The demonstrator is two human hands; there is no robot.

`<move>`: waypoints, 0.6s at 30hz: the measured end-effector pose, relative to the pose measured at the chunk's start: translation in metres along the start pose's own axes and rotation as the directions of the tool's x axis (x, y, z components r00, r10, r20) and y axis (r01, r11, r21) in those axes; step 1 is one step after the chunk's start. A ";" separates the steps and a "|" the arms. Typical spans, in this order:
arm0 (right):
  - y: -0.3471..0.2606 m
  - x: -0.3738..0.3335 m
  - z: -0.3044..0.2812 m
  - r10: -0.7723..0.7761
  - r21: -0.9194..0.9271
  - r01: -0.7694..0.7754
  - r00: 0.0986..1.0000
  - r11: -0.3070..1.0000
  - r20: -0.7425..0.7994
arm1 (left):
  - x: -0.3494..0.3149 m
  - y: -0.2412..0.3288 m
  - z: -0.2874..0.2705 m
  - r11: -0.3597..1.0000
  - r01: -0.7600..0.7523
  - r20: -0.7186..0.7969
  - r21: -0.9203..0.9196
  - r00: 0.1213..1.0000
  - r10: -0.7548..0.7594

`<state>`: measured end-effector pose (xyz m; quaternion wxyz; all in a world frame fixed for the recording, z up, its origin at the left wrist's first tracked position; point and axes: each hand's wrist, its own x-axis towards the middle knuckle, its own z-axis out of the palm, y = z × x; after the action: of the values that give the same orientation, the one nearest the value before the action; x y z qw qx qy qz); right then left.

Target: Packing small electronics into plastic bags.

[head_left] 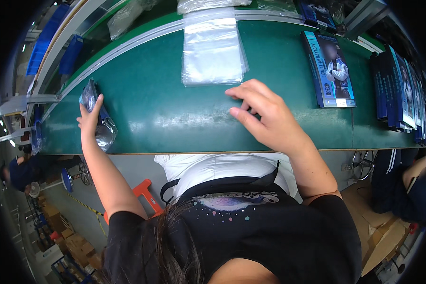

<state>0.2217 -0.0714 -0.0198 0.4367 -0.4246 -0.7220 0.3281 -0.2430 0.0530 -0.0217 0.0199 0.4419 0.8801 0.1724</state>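
Note:
My left hand [90,120] lies against a dark box in a clear plastic bag [105,125] at the left end of the table. Its thumb and fingers are spread over the package, hiding part of it. My right hand [270,116] hovers over the middle of the table, thumb and fingers apart and loosely bent, with nothing in it. Just beyond its fingertips is a stack of clear plastic bags [212,52], lying flat at the far edge. A blue printed box [333,71] stands to the right of that hand.
Several similar blue boxes [395,90] stand in a row at the right end of the green table [151,90]. Along its far side runs a metal rail [128,46]. An orange stool [148,195] and an open cardboard box [378,227] are below. Another person's leg [388,184] shows at right.

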 end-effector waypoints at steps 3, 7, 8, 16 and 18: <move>-0.010 0.004 -0.012 0.046 -0.039 -0.048 0.998 0.998 -0.050 | 0.044 -0.015 -0.003 0.980 0.197 0.066 0.039 0.978 -0.199; -0.006 -0.001 -0.046 0.018 -0.176 -0.071 0.957 0.982 -0.290 | 0.014 0.020 0.005 0.996 -0.092 0.139 0.010 0.986 0.090; -0.004 -0.003 -0.058 0.038 -0.171 -0.107 0.930 0.979 -0.365 | 0.008 0.021 0.009 0.966 -0.251 0.156 -0.065 0.953 0.258; 0.038 0.003 -0.110 0.173 -0.705 -0.620 0.780 0.344 -0.601 | -0.082 0.089 -0.013 0.692 -0.708 -0.054 0.142 0.693 0.719; 0.039 0.001 -0.104 0.315 -0.651 -0.679 0.734 0.339 -0.602 | -0.124 0.128 -0.015 0.394 -0.910 -0.098 -0.129 0.407 0.908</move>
<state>0.3286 -0.0435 -0.0104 0.1764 -0.8362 -0.5184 -0.0310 -0.0716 0.0218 0.0187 -0.0463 0.8456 0.4802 0.2286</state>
